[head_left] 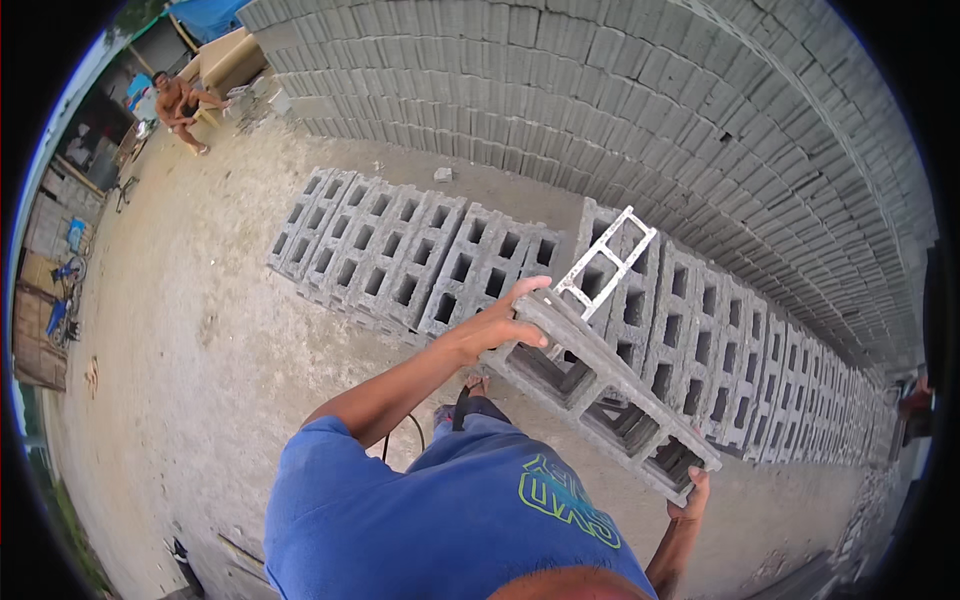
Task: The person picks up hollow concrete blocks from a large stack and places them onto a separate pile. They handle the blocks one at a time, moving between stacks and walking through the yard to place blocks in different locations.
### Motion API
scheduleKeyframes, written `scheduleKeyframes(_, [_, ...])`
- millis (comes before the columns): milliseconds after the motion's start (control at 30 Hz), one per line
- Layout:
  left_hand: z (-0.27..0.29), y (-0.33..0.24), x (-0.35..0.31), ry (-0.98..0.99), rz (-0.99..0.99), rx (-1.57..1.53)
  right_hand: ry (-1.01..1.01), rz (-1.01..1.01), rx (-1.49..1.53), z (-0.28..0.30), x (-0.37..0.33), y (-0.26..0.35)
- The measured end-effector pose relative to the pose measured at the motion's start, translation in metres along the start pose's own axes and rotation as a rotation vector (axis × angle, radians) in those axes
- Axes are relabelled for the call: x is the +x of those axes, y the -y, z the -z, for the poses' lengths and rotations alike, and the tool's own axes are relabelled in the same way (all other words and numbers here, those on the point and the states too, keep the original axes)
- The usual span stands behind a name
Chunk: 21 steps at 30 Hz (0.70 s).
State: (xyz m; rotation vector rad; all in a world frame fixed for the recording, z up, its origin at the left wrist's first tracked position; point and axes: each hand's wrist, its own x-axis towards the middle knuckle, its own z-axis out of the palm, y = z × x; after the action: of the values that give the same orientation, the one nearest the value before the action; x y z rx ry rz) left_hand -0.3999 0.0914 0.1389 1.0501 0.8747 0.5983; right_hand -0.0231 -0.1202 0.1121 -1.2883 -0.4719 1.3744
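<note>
Left hand [503, 322] and right hand [690, 496] clamped on opposite ends of block [592, 393]; white frame [613, 257] on block row [655, 318] beyond.

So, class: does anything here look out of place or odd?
Yes: a thin, whitish, ladder-shaped frame slants across the row of grey hollow blocks, just beyond the held block. Its pale colour and slim bars set it apart. A small grey chunk also lies alone on the ground behind the row.
</note>
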Motion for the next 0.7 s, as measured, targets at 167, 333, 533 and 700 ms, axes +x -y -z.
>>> scheduleKeyframes(167, [-0.085, 0.033, 0.009, 0.092, -0.091, 0.032, -0.084, 0.033, 0.084, 0.065, -0.064, -0.003])
scheduleKeyframes(333, [-0.248, 0.057, 0.015, 0.299, 0.114, -0.092, -0.297, 0.092, 0.176, 0.18, -0.175, -0.023])
scheduleKeyframes(533, [-0.414, 0.142, 0.06, 0.448, 0.342, 0.03, -0.629, 0.094, 0.358, 0.309, -0.272, -0.057])
scheduleKeyframes(700, [-0.561, 0.198, 0.111, 0.544, 0.484, 0.226, -0.842, 0.227, 0.537, 0.409, -0.307, -0.069])
